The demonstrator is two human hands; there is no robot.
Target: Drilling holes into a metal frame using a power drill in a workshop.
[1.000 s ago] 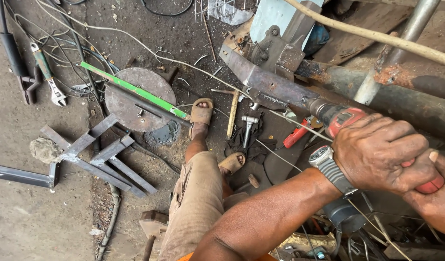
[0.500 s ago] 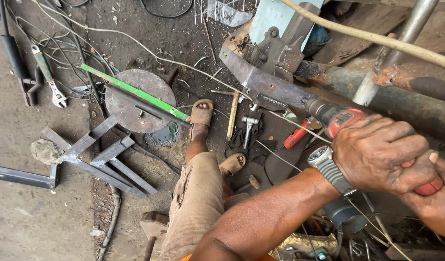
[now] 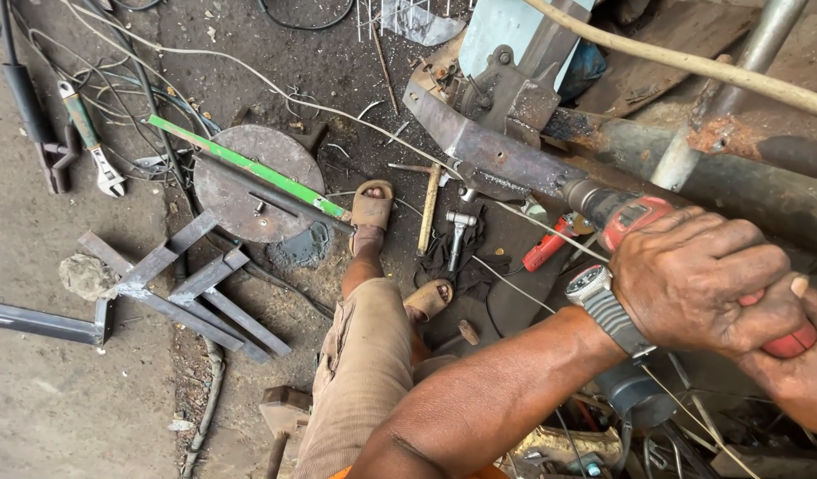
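Head view: left hand [image 3: 706, 279] clamped over the top of a red power drill [image 3: 635, 217], wristwatch [image 3: 595, 288] on that wrist. Right hand [image 3: 794, 377] wrapped on the drill's red handle from below, grip closed. Drill nose sits against a rusty steel plate [image 3: 488, 155], near a rusted pipe [image 3: 692, 168]. On the floor below: hammer [image 3: 457, 235], green-painted bar [image 3: 244, 164] across a round steel disc [image 3: 249, 182], adjustable wrench [image 3: 94, 142] far left.

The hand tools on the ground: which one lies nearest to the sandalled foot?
The wooden-handled hammer, lying just right of the sandalled foot. The steel hammer lies further right, and the adjustable wrench far left.
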